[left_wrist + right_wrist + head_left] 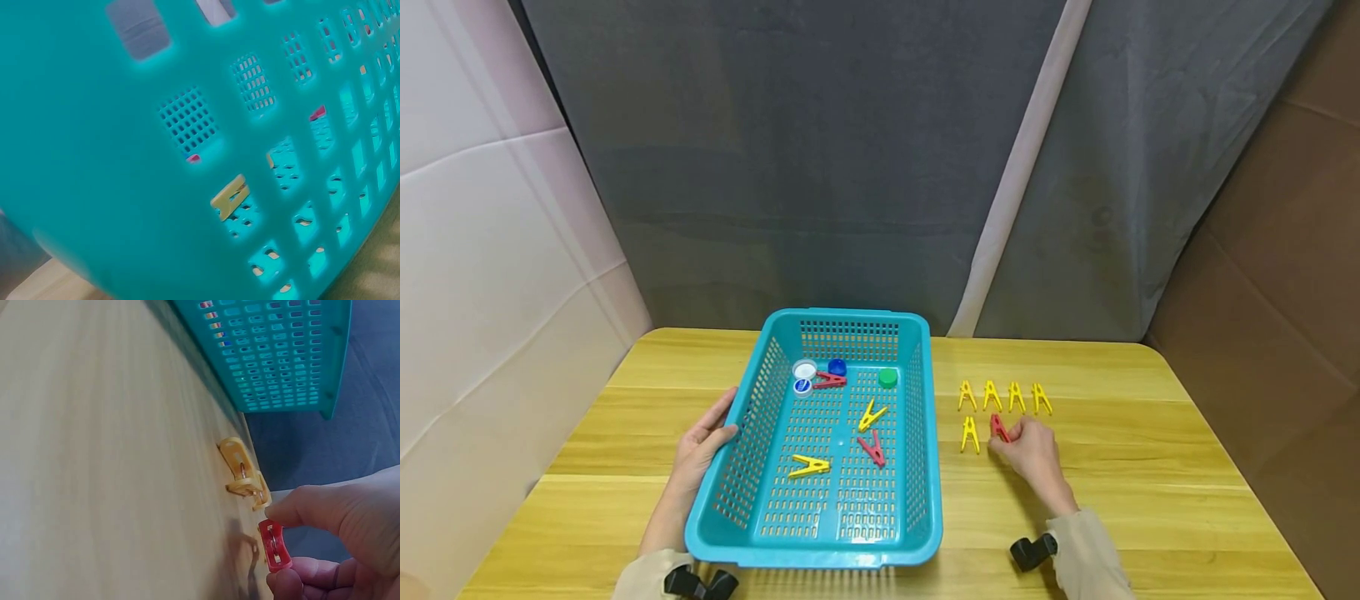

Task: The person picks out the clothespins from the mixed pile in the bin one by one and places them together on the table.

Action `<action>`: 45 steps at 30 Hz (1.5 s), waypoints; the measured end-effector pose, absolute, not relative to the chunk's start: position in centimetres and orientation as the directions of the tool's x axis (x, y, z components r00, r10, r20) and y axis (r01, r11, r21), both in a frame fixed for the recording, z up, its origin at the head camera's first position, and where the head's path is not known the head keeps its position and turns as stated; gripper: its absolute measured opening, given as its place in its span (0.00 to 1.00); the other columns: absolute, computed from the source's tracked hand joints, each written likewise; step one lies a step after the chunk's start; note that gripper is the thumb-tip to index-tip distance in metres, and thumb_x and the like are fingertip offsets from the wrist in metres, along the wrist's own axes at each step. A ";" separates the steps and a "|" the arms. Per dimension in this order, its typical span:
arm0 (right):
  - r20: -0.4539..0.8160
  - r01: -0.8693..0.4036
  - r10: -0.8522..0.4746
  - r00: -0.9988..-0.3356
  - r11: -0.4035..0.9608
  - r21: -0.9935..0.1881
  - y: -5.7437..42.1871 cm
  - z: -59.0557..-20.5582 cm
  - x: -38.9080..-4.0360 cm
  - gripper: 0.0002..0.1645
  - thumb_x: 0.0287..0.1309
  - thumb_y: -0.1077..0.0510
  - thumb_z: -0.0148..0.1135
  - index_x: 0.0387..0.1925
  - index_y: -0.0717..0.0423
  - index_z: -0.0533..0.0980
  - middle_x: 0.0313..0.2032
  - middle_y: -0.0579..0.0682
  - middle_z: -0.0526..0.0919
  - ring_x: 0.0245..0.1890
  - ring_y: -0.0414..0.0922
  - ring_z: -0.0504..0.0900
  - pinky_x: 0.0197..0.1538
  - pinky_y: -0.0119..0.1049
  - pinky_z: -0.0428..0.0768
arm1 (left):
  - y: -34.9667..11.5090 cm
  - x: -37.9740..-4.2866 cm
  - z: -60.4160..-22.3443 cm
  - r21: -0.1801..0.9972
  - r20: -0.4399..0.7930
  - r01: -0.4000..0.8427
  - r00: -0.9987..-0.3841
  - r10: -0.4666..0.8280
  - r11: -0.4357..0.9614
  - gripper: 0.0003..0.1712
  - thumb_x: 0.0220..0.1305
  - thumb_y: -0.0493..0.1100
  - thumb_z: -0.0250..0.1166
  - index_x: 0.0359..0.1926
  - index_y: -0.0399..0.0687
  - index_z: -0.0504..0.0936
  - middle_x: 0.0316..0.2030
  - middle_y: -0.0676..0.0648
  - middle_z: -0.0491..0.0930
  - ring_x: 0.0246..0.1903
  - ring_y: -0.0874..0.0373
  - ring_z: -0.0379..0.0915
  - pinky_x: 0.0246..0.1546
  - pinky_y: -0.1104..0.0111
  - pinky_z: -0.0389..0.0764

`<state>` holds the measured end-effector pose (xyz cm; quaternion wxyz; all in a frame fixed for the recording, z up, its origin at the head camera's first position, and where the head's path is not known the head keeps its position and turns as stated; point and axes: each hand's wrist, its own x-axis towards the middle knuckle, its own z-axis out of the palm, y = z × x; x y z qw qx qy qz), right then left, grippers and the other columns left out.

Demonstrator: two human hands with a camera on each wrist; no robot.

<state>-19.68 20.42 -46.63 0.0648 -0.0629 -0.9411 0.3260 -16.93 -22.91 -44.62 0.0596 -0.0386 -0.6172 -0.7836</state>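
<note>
My left hand grips the left rim of a turquoise plastic basket, thumb over the edge. Inside the basket lie yellow clothespins, red clothespins, a green bottle cap, a blue cap and white round lids. To the right of the basket, my right hand pinches a red clothespin between thumb and fingers, close over the table. Beside it stands a yellow clothespin, with a row of several yellow clothespins behind.
The wooden table extends right of the hand and left of the basket. A grey curtain hangs behind the table's back edge. White cloth closes the left side and a brown panel the right.
</note>
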 end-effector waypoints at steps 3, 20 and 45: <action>0.058 0.092 0.163 -0.985 0.777 -0.622 20.4 -46.8 -19.7 0.16 0.41 0.58 0.69 0.17 0.58 0.69 0.17 0.48 0.71 0.18 0.43 0.68 0.20 0.33 0.67 | -22.9 -17.0 -44.6 0.965 0.124 0.131 -0.991 -0.045 -0.226 0.30 0.66 0.29 0.51 0.67 0.30 0.54 0.50 0.67 0.76 0.50 0.74 0.71 0.46 0.79 0.74; -0.002 0.117 0.144 -0.990 0.793 -0.598 20.2 -46.9 -19.7 0.20 0.44 0.54 0.72 0.15 0.57 0.67 0.15 0.47 0.68 0.17 0.41 0.66 0.21 0.32 0.64 | -22.9 -17.0 -44.5 0.968 0.117 0.124 -0.992 -0.044 -0.218 0.29 0.66 0.28 0.51 0.67 0.35 0.58 0.49 0.67 0.76 0.49 0.74 0.72 0.46 0.80 0.74; 0.237 -0.164 0.004 -0.972 0.709 -0.686 16.0 -39.3 -22.9 0.12 0.55 0.57 0.64 0.30 0.65 0.75 0.22 0.53 0.76 0.19 0.43 0.69 0.23 0.30 0.70 | -23.0 -17.0 -44.9 0.960 0.150 0.155 -0.988 -0.040 -0.235 0.29 0.66 0.29 0.51 0.67 0.31 0.56 0.50 0.66 0.76 0.50 0.72 0.72 0.46 0.79 0.75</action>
